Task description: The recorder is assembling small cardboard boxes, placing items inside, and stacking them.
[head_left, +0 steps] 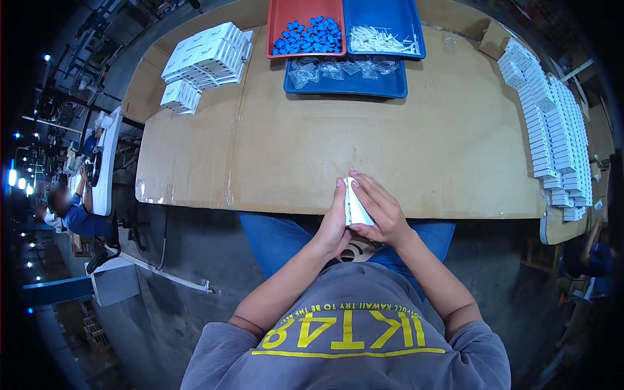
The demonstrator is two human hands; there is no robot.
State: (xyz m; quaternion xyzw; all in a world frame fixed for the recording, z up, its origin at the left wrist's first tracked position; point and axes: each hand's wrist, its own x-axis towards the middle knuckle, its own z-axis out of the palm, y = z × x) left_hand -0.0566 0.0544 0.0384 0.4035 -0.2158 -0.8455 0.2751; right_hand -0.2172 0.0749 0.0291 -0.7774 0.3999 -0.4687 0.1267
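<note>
The left hand (pixel 333 224) and the right hand (pixel 385 213) press from either side around a small white box (pixel 359 209), fingers closed on it, at the middle of the surface's (pixel 364 140) near edge; whether it touches the surface I cannot tell. By the far edge stand a red tray (pixel 305 8) of blue pieces (pixel 309 37), a blue tray (pixel 380 12) of white sticks (pixel 382 40), and, nearer, a second blue tray (pixel 383 86) with clear bags (pixel 312 73). White cartons (pixel 208 57) fill the far left corner; more stacked boxes (pixel 552 123) line the right edge.
</note>
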